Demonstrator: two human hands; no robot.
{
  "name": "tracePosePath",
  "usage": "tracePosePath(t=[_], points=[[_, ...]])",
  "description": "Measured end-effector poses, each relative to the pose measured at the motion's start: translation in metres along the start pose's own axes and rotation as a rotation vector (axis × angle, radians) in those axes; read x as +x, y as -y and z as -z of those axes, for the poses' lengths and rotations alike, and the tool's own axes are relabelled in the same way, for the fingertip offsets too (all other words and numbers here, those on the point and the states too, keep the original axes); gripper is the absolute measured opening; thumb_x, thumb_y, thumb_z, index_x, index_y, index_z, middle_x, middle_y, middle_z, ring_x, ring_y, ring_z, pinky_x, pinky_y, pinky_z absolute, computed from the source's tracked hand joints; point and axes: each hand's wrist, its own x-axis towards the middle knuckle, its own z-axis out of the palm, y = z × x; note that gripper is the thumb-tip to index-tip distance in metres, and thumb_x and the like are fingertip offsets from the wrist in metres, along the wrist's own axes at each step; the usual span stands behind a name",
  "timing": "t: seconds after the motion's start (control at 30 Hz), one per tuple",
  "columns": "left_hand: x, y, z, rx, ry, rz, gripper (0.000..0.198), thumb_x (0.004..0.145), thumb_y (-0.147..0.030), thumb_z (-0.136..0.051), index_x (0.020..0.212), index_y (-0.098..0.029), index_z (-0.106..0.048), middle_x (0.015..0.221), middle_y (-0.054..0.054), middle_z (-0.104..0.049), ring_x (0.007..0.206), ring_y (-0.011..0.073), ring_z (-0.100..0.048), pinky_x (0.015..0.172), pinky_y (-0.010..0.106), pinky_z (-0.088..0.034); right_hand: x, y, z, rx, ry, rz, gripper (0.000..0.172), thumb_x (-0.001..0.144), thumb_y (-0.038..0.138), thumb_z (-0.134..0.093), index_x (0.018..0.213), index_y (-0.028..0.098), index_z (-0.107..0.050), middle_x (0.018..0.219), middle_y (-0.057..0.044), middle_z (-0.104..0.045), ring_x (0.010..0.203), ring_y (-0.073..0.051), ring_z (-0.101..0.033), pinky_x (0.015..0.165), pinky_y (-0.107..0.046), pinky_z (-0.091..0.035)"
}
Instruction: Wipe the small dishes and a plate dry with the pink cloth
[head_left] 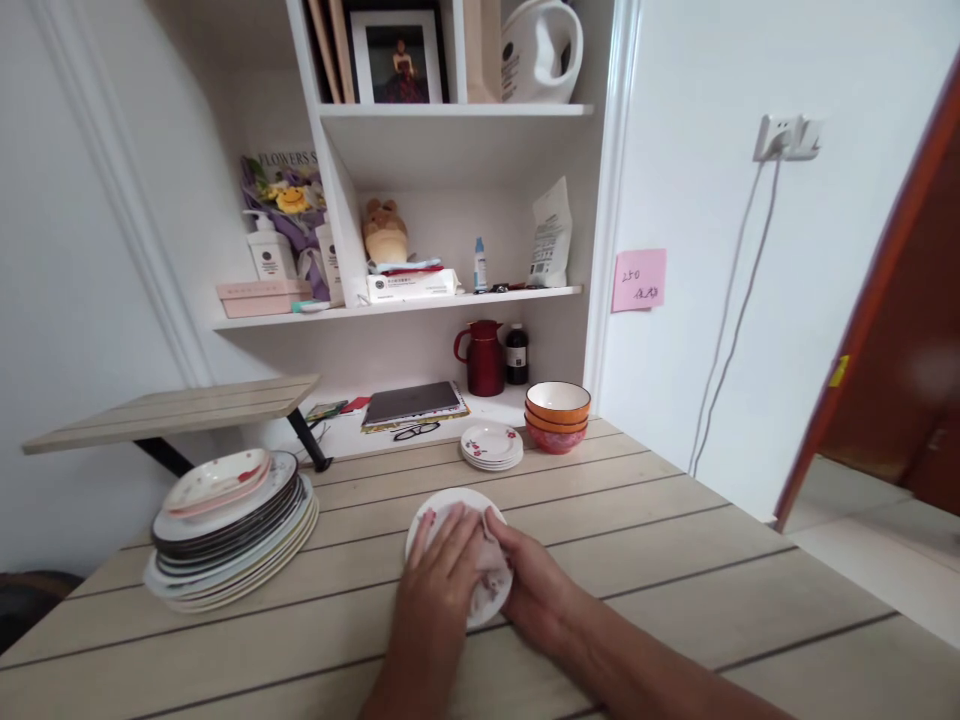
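Note:
A small white plate (pixel 463 497) with a red flower pattern is held over the wooden table (pixel 360 520), in front of me. My right hand (pixel 538 585) grips its right rim, thumb on top and fingers underneath. Across the plate's face, my left hand (pixel 446 570) presses a pale pinkish cloth (pixel 491 558), its fingers laid over the cloth and partly hiding it. Just beyond are several stacked small white plates (pixel 491 443) with red flowers. Beside them stand nested bowls (pixel 557 415), orange above and red at the bottom.
At left, a tall stack of dishes (pixel 232 535) sits near a raised wooden stand (pixel 176 412). Behind the table lie a laptop (pixel 412 402) and glasses (pixel 416 431), with a red jug (pixel 484 358) and a dark bottle (pixel 517 355) under the white shelves (pixel 457 112).

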Motion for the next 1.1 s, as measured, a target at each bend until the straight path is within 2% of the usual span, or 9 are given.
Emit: tracePosePath(t=[0.13, 0.23, 0.43, 0.53, 0.7, 0.87, 1.1], points=[[0.000, 0.013, 0.005, 0.126, 0.015, 0.209, 0.033, 0.092, -0.015, -0.049, 0.124, -0.019, -0.059, 0.129, 0.010, -0.064, 0.120, 0.0299, -0.059, 0.109, 0.061, -0.031, -0.001, -0.003, -0.003, -0.024, -0.019, 0.015, 0.039, 0.092, 0.038, -0.053, 0.110, 0.005, -0.064, 0.084, -0.013, -0.076, 0.080, -0.023, -0.070, 0.083, -0.036, -0.050], [-0.002, 0.014, 0.005, 0.137, 0.027, 0.259, 0.034, 0.092, -0.015, -0.050, 0.125, -0.017, -0.059, 0.130, 0.012, -0.063, 0.119, 0.0308, -0.060, 0.109, 0.062, -0.028, 0.000, -0.002, -0.002, -0.023, -0.045, 0.004, 0.043, 0.093, 0.040, -0.051, 0.114, 0.005, -0.063, 0.087, -0.014, -0.076, 0.084, -0.024, -0.071, 0.085, -0.038, -0.050], [-0.010, 0.017, 0.000, -0.030, 0.018, 0.337, 0.037, 0.092, -0.021, -0.050, 0.128, -0.023, -0.057, 0.131, 0.009, -0.063, 0.120, 0.0250, -0.059, 0.102, 0.047, -0.043, 0.001, 0.001, 0.001, 0.030, 0.029, 0.003, 0.047, 0.094, 0.044, -0.048, 0.120, 0.006, -0.059, 0.096, -0.014, -0.075, 0.088, -0.024, -0.070, 0.088, -0.039, -0.049], [-0.013, 0.020, -0.003, -0.145, 0.024, 0.363, 0.038, 0.091, -0.024, -0.049, 0.128, -0.024, -0.057, 0.135, 0.009, -0.060, 0.122, 0.0244, -0.056, 0.098, 0.045, -0.048, 0.001, 0.003, 0.000, 0.044, 0.039, 0.008, 0.049, 0.094, 0.044, -0.047, 0.122, 0.006, -0.059, 0.098, -0.014, -0.075, 0.089, -0.024, -0.070, 0.088, -0.038, -0.049], [-0.013, 0.019, -0.007, -0.220, 0.006, 0.397, 0.036, 0.091, -0.024, -0.049, 0.126, -0.025, -0.059, 0.133, 0.009, -0.060, 0.122, 0.0254, -0.056, 0.097, 0.046, -0.049, 0.001, 0.006, 0.000, 0.081, 0.063, 0.000, 0.052, 0.096, 0.046, -0.044, 0.125, 0.005, -0.057, 0.097, -0.014, -0.075, 0.089, -0.024, -0.069, 0.086, -0.037, -0.049], [-0.009, 0.015, -0.002, -0.287, -0.041, 0.421, 0.034, 0.091, -0.024, -0.051, 0.124, -0.025, -0.060, 0.132, 0.009, -0.060, 0.121, 0.0248, -0.056, 0.097, 0.044, -0.050, -0.002, 0.007, -0.002, 0.089, 0.057, -0.002, 0.053, 0.095, 0.046, -0.044, 0.123, 0.004, -0.057, 0.096, -0.015, -0.075, 0.085, -0.024, -0.069, 0.085, -0.038, -0.049], [-0.005, 0.010, 0.002, -0.283, -0.079, 0.457, 0.035, 0.091, -0.025, -0.052, 0.125, -0.025, -0.059, 0.127, 0.009, -0.062, 0.116, 0.0247, -0.058, 0.095, 0.044, -0.049, -0.006, 0.009, -0.007, 0.092, 0.038, -0.019, 0.053, 0.096, 0.046, -0.041, 0.122, 0.003, -0.058, 0.095, -0.016, -0.075, 0.085, -0.025, -0.069, 0.086, -0.038, -0.049]])
